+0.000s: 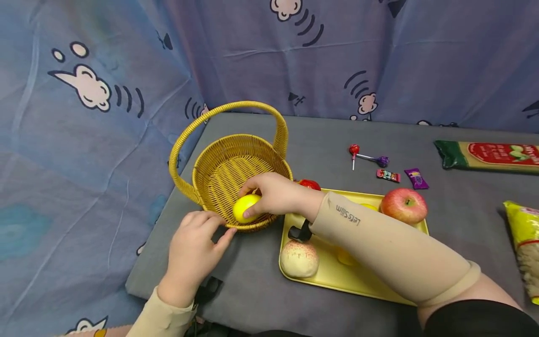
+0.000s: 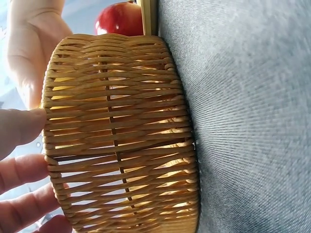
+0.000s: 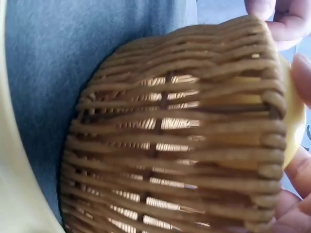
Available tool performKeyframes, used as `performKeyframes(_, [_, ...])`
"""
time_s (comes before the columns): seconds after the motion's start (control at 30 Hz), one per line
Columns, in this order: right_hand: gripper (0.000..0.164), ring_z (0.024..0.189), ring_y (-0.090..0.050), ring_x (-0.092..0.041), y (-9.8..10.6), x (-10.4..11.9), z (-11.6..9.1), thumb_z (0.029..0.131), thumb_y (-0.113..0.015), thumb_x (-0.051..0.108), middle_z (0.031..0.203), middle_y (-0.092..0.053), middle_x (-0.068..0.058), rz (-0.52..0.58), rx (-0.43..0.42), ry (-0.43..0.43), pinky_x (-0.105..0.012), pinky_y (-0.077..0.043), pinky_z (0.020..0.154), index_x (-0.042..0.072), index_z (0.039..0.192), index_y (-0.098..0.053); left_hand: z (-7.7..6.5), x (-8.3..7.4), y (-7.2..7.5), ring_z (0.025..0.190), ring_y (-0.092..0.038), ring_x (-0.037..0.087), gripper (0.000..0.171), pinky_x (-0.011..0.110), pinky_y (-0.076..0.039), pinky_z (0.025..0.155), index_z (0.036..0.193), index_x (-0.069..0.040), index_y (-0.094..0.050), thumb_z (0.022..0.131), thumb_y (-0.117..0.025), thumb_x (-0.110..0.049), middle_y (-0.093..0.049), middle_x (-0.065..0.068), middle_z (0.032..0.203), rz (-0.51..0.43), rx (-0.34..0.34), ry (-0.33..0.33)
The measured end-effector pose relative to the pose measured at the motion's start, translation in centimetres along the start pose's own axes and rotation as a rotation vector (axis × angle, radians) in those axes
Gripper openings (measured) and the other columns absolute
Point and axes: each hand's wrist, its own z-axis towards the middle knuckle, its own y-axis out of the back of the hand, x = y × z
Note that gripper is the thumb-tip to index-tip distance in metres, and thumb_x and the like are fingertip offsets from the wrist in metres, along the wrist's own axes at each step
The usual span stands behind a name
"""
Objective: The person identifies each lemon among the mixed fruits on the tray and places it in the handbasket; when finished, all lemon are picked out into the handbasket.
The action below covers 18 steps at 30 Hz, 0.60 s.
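Observation:
A yellow wicker basket (image 1: 236, 159) with a tall arched handle stands at the left of the table. My right hand (image 1: 275, 192) holds a smooth lemon (image 1: 245, 208) between thumb and fingers, just inside the basket's near right rim. In the right wrist view the lemon (image 3: 292, 114) shows behind the woven wall. On the near left side, my left hand (image 1: 195, 248) grips the basket's rim with thumb and fingertips. The left wrist view has its thumb (image 2: 22, 128) and fingers spread along that rim.
Right of the basket lies a yellow tray (image 1: 337, 285) bearing a peach (image 1: 300, 259), an apple (image 1: 403, 206) and other fruit, partly under my right forearm. Behind it are lollipops (image 1: 354, 150) and small wrapped candies (image 1: 416, 178). Two food packages, one green and red (image 1: 497, 155), one yellow (image 1: 526, 243), lie far right.

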Motion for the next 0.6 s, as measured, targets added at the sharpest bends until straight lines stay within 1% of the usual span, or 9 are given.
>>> performKeyframes(0.1, [0.041, 0.094, -0.061, -0.012, -0.1, 0.1, 0.1, 0.080, -0.088, 0.031, 0.107, -0.070, 0.008, -0.013, 0.032, 0.010, -0.028, -0.052, 0.084, 0.018, 0.117, -0.074, 0.0, 0.0, 0.0, 0.096, -0.064, 0.029, 0.027, 0.044, -0.056, 0.087, 0.090, -0.012, -0.074, 0.079, -0.088, -0.034, -0.072, 0.004, 0.096, -0.006, -0.005, -0.004])
performKeyframes(0.2, [0.040, 0.095, -0.061, -0.012, 0.0, 0.0, 0.2, 0.081, -0.087, 0.030, 0.106, -0.069, 0.008, -0.015, 0.057, 0.000, -0.028, -0.052, 0.084, 0.018, 0.116, -0.073, 0.0, 0.1, -0.1, 0.096, -0.064, 0.029, 0.027, 0.044, -0.056, 0.087, 0.090, -0.012, -0.074, 0.080, -0.087, -0.034, -0.072, 0.004, 0.096, -0.009, -0.008, -0.009])
performKeyframes(0.37, [0.039, 0.098, -0.061, -0.013, 0.2, -0.1, 0.5, 0.082, -0.087, 0.029, 0.107, -0.070, 0.007, -0.012, 0.103, -0.012, -0.028, -0.052, 0.085, 0.017, 0.116, -0.073, 0.0, 0.1, -0.1, 0.095, -0.064, 0.029, 0.027, 0.044, -0.056, 0.087, 0.090, -0.011, -0.075, 0.080, -0.087, -0.034, -0.072, 0.004, 0.096, -0.004, -0.008, -0.009])
performKeyframes(0.6, [0.036, 0.100, -0.060, -0.013, -0.1, -0.3, 1.4, 0.084, -0.085, 0.031, 0.109, -0.069, 0.006, -0.100, 0.154, -0.033, -0.029, -0.051, 0.088, 0.017, 0.114, -0.072, 0.0, 0.1, 0.0, 0.096, -0.064, 0.030, 0.028, 0.045, -0.056, 0.087, 0.090, -0.011, -0.075, 0.080, -0.087, -0.034, -0.072, 0.005, 0.097, -0.019, -0.009, -0.006])
